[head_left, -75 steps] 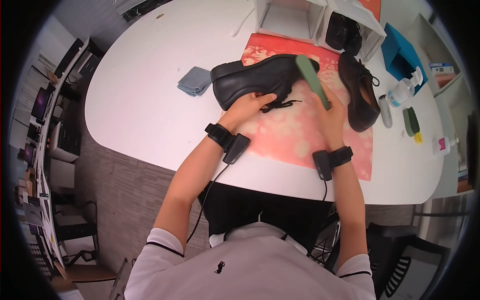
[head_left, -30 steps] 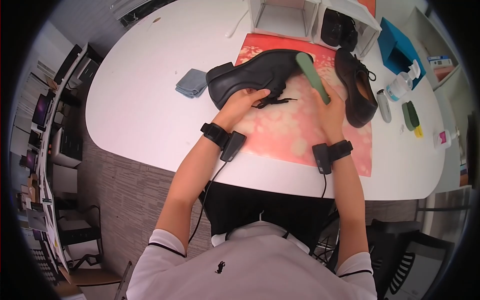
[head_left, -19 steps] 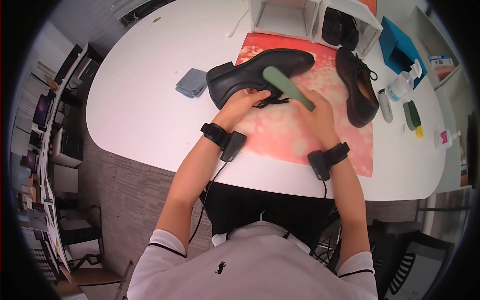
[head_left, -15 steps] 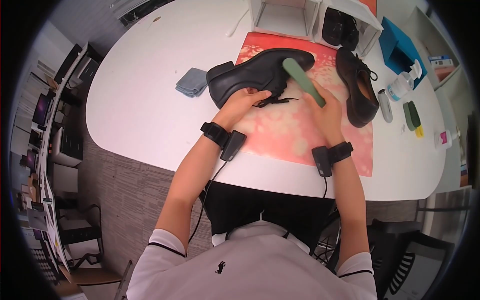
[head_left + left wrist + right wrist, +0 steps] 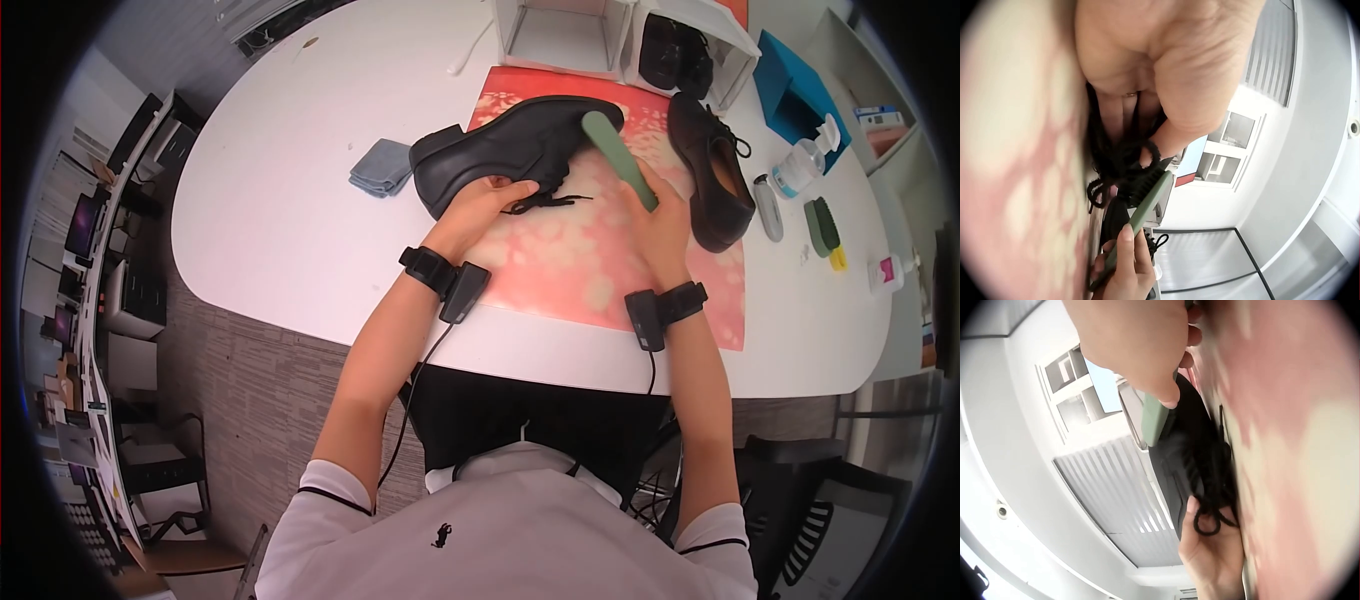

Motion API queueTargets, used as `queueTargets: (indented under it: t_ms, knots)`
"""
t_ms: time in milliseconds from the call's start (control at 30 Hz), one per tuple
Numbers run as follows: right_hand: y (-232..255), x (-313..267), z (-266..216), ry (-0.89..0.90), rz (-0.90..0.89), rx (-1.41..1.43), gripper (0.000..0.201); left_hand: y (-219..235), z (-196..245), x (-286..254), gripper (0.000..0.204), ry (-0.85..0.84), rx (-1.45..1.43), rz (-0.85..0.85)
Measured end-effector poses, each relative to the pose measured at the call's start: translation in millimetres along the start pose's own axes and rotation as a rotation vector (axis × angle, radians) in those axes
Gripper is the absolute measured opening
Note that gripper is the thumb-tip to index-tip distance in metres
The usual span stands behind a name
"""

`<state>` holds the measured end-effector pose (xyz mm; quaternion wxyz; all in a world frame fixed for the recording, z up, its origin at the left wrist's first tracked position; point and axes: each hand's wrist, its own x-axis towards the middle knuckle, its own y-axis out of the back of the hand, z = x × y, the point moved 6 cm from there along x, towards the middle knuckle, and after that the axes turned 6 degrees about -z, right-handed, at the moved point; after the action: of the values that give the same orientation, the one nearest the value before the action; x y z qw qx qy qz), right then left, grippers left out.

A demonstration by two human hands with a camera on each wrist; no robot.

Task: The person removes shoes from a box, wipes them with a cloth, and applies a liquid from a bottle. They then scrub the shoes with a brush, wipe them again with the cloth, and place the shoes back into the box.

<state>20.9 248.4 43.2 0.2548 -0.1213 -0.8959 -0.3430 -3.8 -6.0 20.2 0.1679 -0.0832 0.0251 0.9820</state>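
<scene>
A black lace-up shoe (image 5: 500, 150) lies on its side on a red and cream patterned mat (image 5: 600, 290), toe to the right. My left hand (image 5: 478, 212) grips it by the opening, thumb outside beside the laces (image 5: 550, 202) and the other fingers mostly hidden inside. My right hand (image 5: 660, 225) holds a green brush (image 5: 618, 158) by its back. Dark bristles (image 5: 1145, 182) show in the left wrist view, facing the shoe. The brush head overlaps the front of the shoe near the toe. In the right wrist view, the brush (image 5: 1155, 419) sits close against the shoe's upper (image 5: 1179, 450).
A second dark shoe (image 5: 708, 175) stands right of my right hand. Beyond it are a shoehorn-like grey tool (image 5: 768, 208), a pump bottle (image 5: 803, 168), another green brush (image 5: 822, 228) and a teal box (image 5: 795, 95). A folded grey cloth (image 5: 380, 167) lies left; white boxes (image 5: 565, 40) stand behind.
My right hand swept the brush left to the middle of the shoe, then back right toward the toe. My left hand keeps its grip on the shoe, which stays in place.
</scene>
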Motion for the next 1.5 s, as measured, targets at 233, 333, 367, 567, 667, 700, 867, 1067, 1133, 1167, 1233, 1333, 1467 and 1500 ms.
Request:
queueTargets:
  t_ms: [233, 333, 367, 567, 667, 700, 867, 1067, 1133, 1167, 1233, 1333, 1467, 1500]
  knots:
    - [-12.1, -0.7, -23.9, 0.054, -0.111, 0.153, 0.043, 2.7, -11.0, 15.6, 0.047, -0.057, -0.247, -0.03]
    - [-16.4, -0.3, -23.9, 0.046, -0.139, 0.083, 0.043, -1.5, -8.7, 16.2, 0.054, -0.109, -0.395, -0.068]
    - [-11.9, 1.6, -22.1, 0.019, -0.106, 0.062, 0.043, -3.6, -3.0, 13.5, 0.056, -0.136, -0.431, -0.082]
    - [11.6, 5.6, 7.8, -0.105, 0.051, -0.012, 0.042, -4.6, 7.2, 9.6, 0.045, -0.195, -0.567, -0.022]
    - [7.8, 5.9, -0.4, 0.045, 0.066, 0.133, 0.042, -1.5, 11.9, 4.2, 0.038, -0.194, -0.563, -0.01]
    - [3.8, 4.3, -6.4, 0.141, 0.073, 0.197, 0.042, 1.1, 12.0, 5.8, 0.036, -0.21, -0.543, 0.007]
    - [-5.9, 2.3, -25.4, -0.013, -0.15, 0.079, 0.043, 14.9, -3.2, 13.7, 0.026, -0.223, -0.501, 0.064]
    - [15.5, 6.7, 17.7, -0.103, 0.118, 0.037, 0.044, 8.7, 9.5, 5.9, 0.029, -0.275, -0.597, 0.101]
    - [13.9, 6.7, 21.4, -0.08, 0.135, 0.111, 0.044, 8.4, 9.5, 5.5, 0.03, -0.279, -0.588, 0.111]
    - [10.1, 6.8, 16.5, -0.009, 0.14, 0.171, 0.044, 8.8, 9.8, 4.6, 0.031, -0.283, -0.584, 0.116]
    - [1.0, 5.9, 0.9, 0.06, 0.059, 0.229, 0.046, 6.6, 5.2, 1.8, 0.032, -0.195, -0.467, 0.115]
    - [-10.6, -0.5, -36.0, 0.086, -0.174, 0.153, 0.049, 0.7, 0.0, -5.8, 0.036, -0.084, -0.168, 0.123]
    - [-15.9, -0.6, -22.7, -0.018, -0.1, 0.169, 0.045, -4.2, -5.4, -6.4, 0.043, -0.02, -0.017, 0.136]
    - [-14.9, 0.1, -12.6, -0.005, -0.016, 0.184, 0.044, -2.4, -7.5, -3.6, 0.044, -0.011, -0.007, 0.13]
